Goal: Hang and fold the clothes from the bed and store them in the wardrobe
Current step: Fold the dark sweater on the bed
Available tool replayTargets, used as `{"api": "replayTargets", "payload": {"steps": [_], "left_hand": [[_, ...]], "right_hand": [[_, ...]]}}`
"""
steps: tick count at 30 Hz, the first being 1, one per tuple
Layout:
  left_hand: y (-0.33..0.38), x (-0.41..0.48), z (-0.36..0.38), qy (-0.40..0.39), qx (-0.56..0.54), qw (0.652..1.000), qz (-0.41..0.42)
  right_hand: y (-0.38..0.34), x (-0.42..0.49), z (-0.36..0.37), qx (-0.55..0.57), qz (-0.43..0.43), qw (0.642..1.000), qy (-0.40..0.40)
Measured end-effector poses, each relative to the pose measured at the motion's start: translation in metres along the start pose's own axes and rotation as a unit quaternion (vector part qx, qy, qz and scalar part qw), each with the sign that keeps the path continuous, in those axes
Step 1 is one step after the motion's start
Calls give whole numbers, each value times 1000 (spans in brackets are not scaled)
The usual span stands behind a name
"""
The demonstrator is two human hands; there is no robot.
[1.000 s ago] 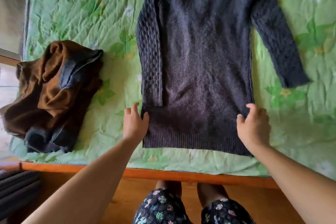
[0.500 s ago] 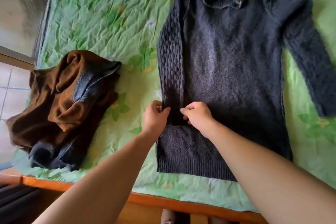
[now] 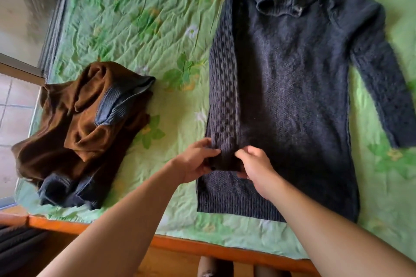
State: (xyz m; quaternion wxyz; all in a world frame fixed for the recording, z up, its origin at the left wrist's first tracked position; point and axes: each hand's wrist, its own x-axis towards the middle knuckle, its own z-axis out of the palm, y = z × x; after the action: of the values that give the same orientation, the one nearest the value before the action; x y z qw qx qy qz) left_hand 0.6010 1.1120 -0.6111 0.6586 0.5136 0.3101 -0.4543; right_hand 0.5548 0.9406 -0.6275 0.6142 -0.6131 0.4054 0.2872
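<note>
The sweater [image 3: 292, 96] is spread flat on the bed [image 3: 135, 18]. One sleeve [image 3: 222, 85] is folded in, and its end is pinched by the left hand [image 3: 195, 159] and the right hand [image 3: 254, 164]. The other sleeve [image 3: 382, 87] is not yet folded. The brown top [image 3: 78, 130] is left in a heap. Little seems done.
</note>
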Motion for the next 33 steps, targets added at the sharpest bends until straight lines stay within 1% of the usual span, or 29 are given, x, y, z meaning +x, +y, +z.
{"api": "replayTargets", "payload": {"steps": [1, 2, 4, 5, 8, 10, 12, 14, 16, 17, 20, 22, 24, 28, 30, 33], "left_hand": [[-6, 0, -1, 6, 52, 999, -9], [-14, 0, -3, 18, 132, 991, -12], [-29, 2, -5, 38, 288, 957, -14], [-35, 4, -5, 41, 327, 944, -13], [-45, 13, -8, 51, 372, 927, 2], [-45, 19, -11, 52, 395, 917, 11], [-43, 25, -13, 49, 396, 917, 12], [-36, 30, -11, 66, 405, 912, 31], [-17, 35, -6, 114, 417, 898, 86], [-2, 39, -2, 145, 416, 890, 121], [55, 58, 12, 223, 377, 873, 214], [98, 77, 22, 235, 322, 881, 254], [138, 97, 30, 228, 278, 890, 279], [198, 141, 38, 202, 251, 903, 284], [217, 158, 41, 189, 264, 901, 289], [230, 176, 45, 193, 267, 903, 277]], "right_hand": [[9, -3, -5, -50, -16, 999, 13], [19, -7, -11, -100, -23, 995, 14], [38, -12, -22, -200, 4, 980, -9], [45, -13, -26, -245, 27, 969, -21], [49, -4, -37, -346, 55, 936, -39], [40, 3, -41, -383, 67, 919, -60], [29, 8, -46, -414, 74, 904, -81], [14, 12, -51, -444, 46, 892, -70], [-10, 19, -54, -478, -23, 878, -22], [-25, 26, -54, -482, -61, 874, 4], [-83, 56, -49, -426, -152, 891, 45], [-127, 83, -42, -376, -202, 901, 80], [-172, 112, -36, -323, -245, 907, 109], [-249, 168, -30, -232, -261, 929, 123], [-277, 189, -24, -193, -253, 940, 122], [-307, 212, -15, -154, -214, 957, 123]]}}
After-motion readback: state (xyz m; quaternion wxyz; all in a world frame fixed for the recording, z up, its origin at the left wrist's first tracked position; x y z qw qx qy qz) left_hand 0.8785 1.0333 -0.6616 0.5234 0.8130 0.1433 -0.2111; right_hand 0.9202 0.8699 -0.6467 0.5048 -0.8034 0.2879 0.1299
